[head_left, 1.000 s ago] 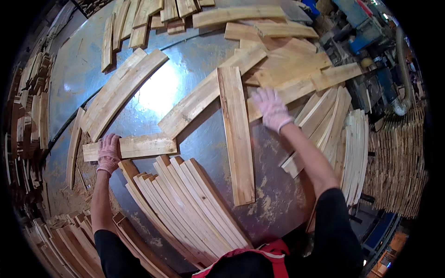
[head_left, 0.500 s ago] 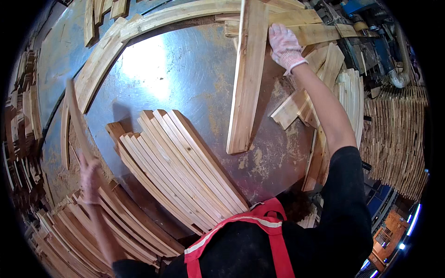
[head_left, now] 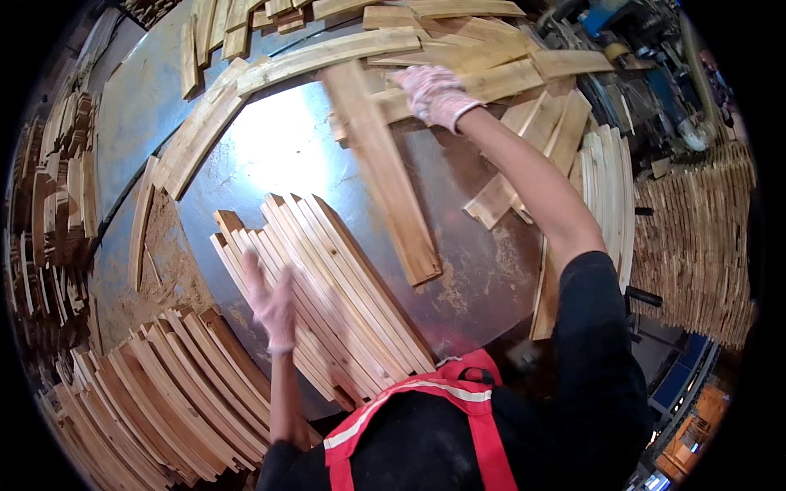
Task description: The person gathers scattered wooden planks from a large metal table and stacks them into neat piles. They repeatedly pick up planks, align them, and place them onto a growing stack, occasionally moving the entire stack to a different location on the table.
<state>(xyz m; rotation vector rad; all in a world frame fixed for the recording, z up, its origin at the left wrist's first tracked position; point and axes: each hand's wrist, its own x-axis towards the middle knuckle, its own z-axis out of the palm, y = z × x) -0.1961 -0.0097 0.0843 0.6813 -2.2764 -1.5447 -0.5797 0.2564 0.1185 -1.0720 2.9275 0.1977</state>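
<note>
My left hand, in a pale pinkish work glove, is open with fingers apart, above the left side of a row of curved wooden strips on the metal table. Nothing is in it. My right hand, gloved alike, reaches to the far side, fingers stretched leftward and somewhat blurred. Just left of its fingertips, with a small gap, is the far end of a wide board. That board slants across the table, its far end smeared by motion. Under and behind the right hand lie long flat boards.
Curved boards form an arc along the table's far side. Another stack of curved strips stands at the lower left. Shorter boards and upright pale strips are on the right, with machinery beyond. Sawdust covers the table's left part.
My left hand has let go of a long curved strip at the left and moved right. The wide board's far end has swung left, and my right hand has moved left too.
</note>
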